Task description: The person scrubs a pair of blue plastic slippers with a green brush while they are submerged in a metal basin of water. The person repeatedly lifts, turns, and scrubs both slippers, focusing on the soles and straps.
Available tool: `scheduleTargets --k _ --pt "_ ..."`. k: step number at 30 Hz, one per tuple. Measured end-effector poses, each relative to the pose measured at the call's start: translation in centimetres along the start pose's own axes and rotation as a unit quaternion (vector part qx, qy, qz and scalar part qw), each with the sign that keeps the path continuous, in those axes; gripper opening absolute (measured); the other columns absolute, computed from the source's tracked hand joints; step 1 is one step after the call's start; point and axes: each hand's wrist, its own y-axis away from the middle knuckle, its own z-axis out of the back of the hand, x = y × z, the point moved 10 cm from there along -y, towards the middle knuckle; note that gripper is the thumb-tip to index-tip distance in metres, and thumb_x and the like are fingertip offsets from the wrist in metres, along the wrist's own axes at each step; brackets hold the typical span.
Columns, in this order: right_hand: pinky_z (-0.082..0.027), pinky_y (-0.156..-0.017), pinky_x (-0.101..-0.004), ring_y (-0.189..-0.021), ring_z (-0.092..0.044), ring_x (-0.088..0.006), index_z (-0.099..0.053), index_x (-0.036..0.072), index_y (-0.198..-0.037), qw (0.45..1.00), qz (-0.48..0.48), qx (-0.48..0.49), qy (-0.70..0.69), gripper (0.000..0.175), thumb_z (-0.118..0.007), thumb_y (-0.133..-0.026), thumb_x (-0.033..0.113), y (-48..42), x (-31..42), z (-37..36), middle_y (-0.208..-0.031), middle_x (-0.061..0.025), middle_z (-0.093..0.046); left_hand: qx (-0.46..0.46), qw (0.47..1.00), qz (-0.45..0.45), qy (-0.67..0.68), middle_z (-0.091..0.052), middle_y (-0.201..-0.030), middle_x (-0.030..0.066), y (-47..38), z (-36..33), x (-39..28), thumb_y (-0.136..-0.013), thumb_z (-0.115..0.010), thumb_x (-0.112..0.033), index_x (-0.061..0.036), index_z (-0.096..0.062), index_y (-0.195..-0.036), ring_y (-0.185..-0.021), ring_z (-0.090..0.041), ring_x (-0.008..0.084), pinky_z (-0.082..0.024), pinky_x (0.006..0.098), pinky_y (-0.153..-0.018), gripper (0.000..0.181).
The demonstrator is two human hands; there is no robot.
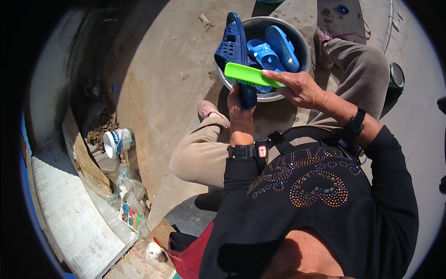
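Note:
My left hand [241, 113] grips the heel end of a dark blue plastic slipper [237, 45], which stands on its side over the left part of a round metal basin [306, 52]. In my right hand [303, 89] is a bright green scrubbing brush [249, 74], its bristles facing the slipper's heel part; whether they press on it is hard to tell. Inside the basin lie a light blue slipper with a strap [266, 55] and another light blue slipper [283, 48], tilted sole outward. More blue footwear lies partly hidden beneath the brush.
A glass jar or similar round container [396, 75] stands right of my knee. A blue cap [343, 9] lies on the concrete beyond. On the left are a tipped white plastic bucket [113, 143], crumpled plastic bags [130, 188] and a bent board [87, 160].

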Motion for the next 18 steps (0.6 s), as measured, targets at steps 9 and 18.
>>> scheduleTargets --k 9,18 --pt "-0.054 -0.072 -0.0364 -0.072 -0.067 -0.0263 -0.044 0.025 -0.138 0.980 -0.160 -0.017 0.118 0.043 -0.045 -0.096 0.036 -5.5 -5.8 3.4 -0.094 -0.0188 -0.067 -0.055 0.995 0.073 -0.046 -0.063 -0.102 0.0099 0.5 1.5 1.7 -0.095 -0.046 -0.019 -0.0015 -0.051 -0.126 -0.073 -0.065 0.0201 -0.055 0.0275 -0.060 0.036" --pt "-0.051 -0.061 -0.0395 -0.066 -0.064 -0.0309 -0.046 0.026 -0.136 0.991 -0.019 0.080 0.102 0.049 -0.057 -0.089 0.020 0.6 -0.5 -2.4 -0.077 -0.0145 -0.065 -0.171 0.984 -0.014 -0.053 -0.063 -0.094 0.0070 0.8 3.6 -0.2 -0.093 -0.049 -0.019 -0.0024 -0.056 -0.117 -0.066 -0.061 0.0153 -0.052 0.0260 -0.052 0.030"
